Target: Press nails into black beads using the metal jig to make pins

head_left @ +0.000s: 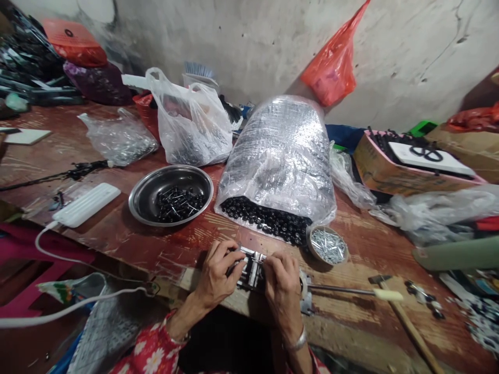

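At the table's front edge is a small metal fixture [255, 269] with a dark body and bright bars, partly covered by my fingers. My left hand [220, 272] is at its left end, fingers curled in a pinch around something dark that I cannot make out. On the right end, my right hand [283, 285] has its fingers bent together, and whatever is between them is hidden. A lever with a pale yellow handle [388, 295] sticks out to the right. Beyond my hands, small round black parts [273, 221] spill from a big silvery bag [284, 150]. A bowl of metal pins [328, 245] stands beside it.
Left of the bag sits a steel bowl [134, 200] with black-headed pins. A white power strip [86, 204] and its cable lie further left. To the right are a hammer [409, 327], a green roll [456, 254] and a cardboard box [374, 163].
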A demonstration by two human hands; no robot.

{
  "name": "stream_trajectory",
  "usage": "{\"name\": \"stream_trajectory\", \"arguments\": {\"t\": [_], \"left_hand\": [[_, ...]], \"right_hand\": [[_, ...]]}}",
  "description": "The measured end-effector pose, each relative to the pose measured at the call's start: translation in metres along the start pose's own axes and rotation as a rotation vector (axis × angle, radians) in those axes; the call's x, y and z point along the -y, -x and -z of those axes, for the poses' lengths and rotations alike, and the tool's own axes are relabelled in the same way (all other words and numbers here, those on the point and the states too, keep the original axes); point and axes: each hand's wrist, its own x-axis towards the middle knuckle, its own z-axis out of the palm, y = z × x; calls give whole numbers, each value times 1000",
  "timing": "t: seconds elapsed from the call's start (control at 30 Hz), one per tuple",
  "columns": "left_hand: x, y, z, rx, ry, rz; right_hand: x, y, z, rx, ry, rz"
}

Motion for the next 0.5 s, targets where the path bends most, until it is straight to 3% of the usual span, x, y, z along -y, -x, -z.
{"name": "stream_trajectory", "arguments": {"t": [0.13, 0.5], "left_hand": [[1, 3, -1, 4, 28, -7], [-1, 5, 2, 46, -25, -23]], "right_hand": [[4, 3, 6, -36, -54, 1], [7, 15, 10, 49, 58, 48]]}}
